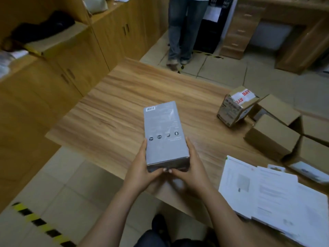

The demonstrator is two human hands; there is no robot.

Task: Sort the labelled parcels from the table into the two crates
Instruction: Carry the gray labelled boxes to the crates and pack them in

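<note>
Grey parcel (163, 132) held above the tabletop (115, 104) at its near edge, long side pointing away, barcode label (150, 109) at the far corner. Left grip (140, 166) and right grip (193, 166), bare hands, both clasp the parcel's near end, fingertips meeting on its end face. Taped cardboard box (233, 107) sits on the tabletop to the right, open cartons (274, 134) just beside it. Loose papers (267, 193) at near right. Another person (183, 32) stands beyond the far edge.

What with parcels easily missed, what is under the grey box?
The left hand and right hand hold the grey box, fingertips meeting beneath its near end. Below is table; the patch it covers is hidden.
</note>
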